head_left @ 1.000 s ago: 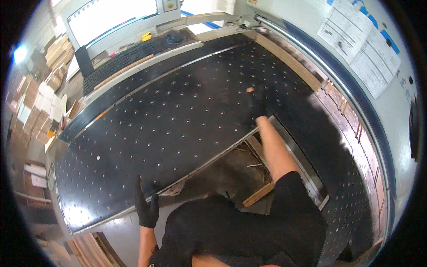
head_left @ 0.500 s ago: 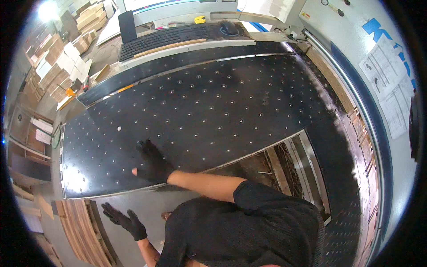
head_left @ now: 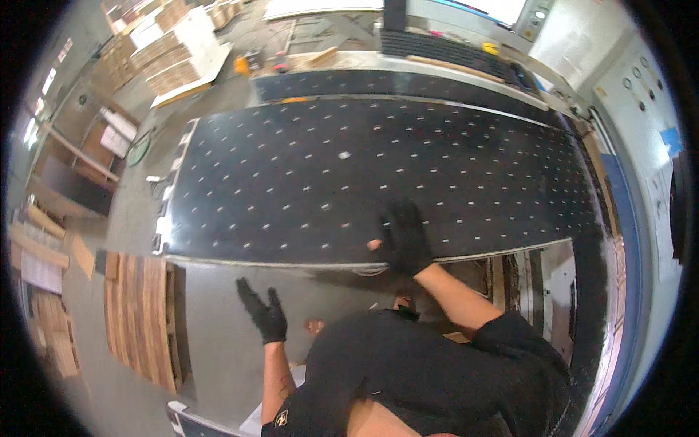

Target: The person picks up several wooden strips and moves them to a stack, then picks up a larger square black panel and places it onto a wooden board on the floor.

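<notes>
My right hand (head_left: 405,239), in a black glove with a bare thumb tip, is over the near edge of a black worktable (head_left: 291,182) dotted with small studs. Its fingers are stretched out and it holds nothing; whether the palm presses on the surface I cannot tell. My left hand (head_left: 263,313), gloved in black too, hangs in the air over the floor, just short of the table's near edge. Its thumb stands apart from the straight fingers, and nothing is in it. A white round spot (head_left: 344,155) shows on the tabletop.
Stacked brown wood panels (head_left: 142,320) stand on the floor at the left. A keyboard (head_left: 444,54), a mouse (head_left: 523,76) and a yellow object (head_left: 490,48) lie behind the table. A machine housing (head_left: 641,102) rises on the right. Boards (head_left: 175,58) are piled at the far left.
The view has swung to the left, so the table appears farther right. My right hand has drawn back toward the table's near edge. Both hands stay empty.
</notes>
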Tool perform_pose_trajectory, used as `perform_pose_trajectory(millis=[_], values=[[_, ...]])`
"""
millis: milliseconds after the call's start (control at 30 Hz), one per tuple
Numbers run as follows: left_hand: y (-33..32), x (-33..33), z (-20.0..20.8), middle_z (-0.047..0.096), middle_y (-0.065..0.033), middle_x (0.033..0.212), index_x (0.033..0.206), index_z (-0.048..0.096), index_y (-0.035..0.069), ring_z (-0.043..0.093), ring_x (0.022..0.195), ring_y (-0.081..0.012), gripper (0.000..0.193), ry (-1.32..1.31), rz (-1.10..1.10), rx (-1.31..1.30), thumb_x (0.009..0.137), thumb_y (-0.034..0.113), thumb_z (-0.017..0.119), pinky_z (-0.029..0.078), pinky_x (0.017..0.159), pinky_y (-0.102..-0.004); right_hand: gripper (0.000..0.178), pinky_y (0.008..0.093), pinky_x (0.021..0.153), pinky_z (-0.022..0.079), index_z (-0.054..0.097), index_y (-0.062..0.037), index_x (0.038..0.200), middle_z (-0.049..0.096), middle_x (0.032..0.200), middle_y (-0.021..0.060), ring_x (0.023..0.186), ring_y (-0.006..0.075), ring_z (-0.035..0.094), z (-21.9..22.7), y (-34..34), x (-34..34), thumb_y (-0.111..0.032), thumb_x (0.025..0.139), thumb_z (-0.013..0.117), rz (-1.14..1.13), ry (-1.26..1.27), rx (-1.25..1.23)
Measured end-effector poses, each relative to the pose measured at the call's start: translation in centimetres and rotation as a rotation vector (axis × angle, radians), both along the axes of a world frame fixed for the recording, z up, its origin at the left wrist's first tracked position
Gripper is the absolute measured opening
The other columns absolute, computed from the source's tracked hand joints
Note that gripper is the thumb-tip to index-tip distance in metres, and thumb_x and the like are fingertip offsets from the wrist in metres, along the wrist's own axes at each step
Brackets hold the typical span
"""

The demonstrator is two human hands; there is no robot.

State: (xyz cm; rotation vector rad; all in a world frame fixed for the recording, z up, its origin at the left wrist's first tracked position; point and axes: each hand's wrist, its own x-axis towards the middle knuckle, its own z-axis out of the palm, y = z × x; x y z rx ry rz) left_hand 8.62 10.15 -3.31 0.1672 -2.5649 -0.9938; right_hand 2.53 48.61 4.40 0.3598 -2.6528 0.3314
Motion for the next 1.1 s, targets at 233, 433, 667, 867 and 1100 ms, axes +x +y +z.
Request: perform_pose_trajectory(millis=[233,433,667,867,1100], values=[[-6.4,-0.3,1.4,0.049,-0.0267,0.151,0.15,0.044,-0.003,0.047,0.14,-0.0395,0.074,-0.532,-0.415,0.009,0.096,0.043,0.066,0.036,0.117,-0.0449,0.067,0.0592,0.117,0.03,0.055,0.0004,0.137,0.053,0.14,0.0282,0.135,0.049,0.045,-0.1,-0.4,0.0,-0.052,0.095,0.062,-0.048,0.059,0.08],[-12.1,1.3,-1.1,0.053,-0.0224,0.149,0.15,0.047,0.004,0.053,0.135,-0.0375,0.071,-0.772,-0.471,-0.102,0.097,0.05,0.061,0.042,0.112,-0.0437,0.048,0.0579,0.115,0.034,0.066,-0.0024,0.116,0.061,0.126,0.0236,0.127,0.0463,0.051,0.2,-1.6,-0.1,-0.043,0.092,0.068,-0.102,0.12,-0.06],[-20.0,8.9,-16.7,0.059,-0.0171,0.143,0.142,0.056,0.01,0.056,0.132,-0.0351,0.042,-0.862,-0.184,0.193,0.105,0.026,0.048,0.043,0.111,-0.0429,0.054,0.0567,0.113,0.035,0.057,-0.0013,0.133,0.059,0.13,0.0232,0.127,0.0454,0.051,0.2,-1.8,-0.2,-0.041,0.098,0.063,-0.142,0.036,0.051],[-24.2,20.3,-23.2,0.067,-0.0207,0.13,0.122,0.069,0.004,0.059,0.124,-0.0393,0.056,-1.118,-0.13,0.132,0.104,0.048,0.04,0.044,0.105,-0.0469,0.052,0.0529,0.11,0.038,0.06,-0.0002,0.13,0.062,0.125,0.0225,0.124,0.0443,0.054,0.4,-2.0,-0.3,-0.042,0.098,0.063,-0.207,-0.098,-0.003],[-24.7,17.2,-20.7,0.067,-0.0219,0.129,0.119,0.07,0.005,0.06,0.123,-0.0389,0.066,-1.288,-0.102,0.053,0.104,0.059,0.035,0.043,0.106,-0.0481,0.053,0.0507,0.103,0.043,0.063,0.0012,0.123,0.067,0.118,0.0193,0.116,0.0403,0.059,0.4,-2.3,-0.6,-0.043,0.095,0.068,-0.216,-0.049,-0.194]])
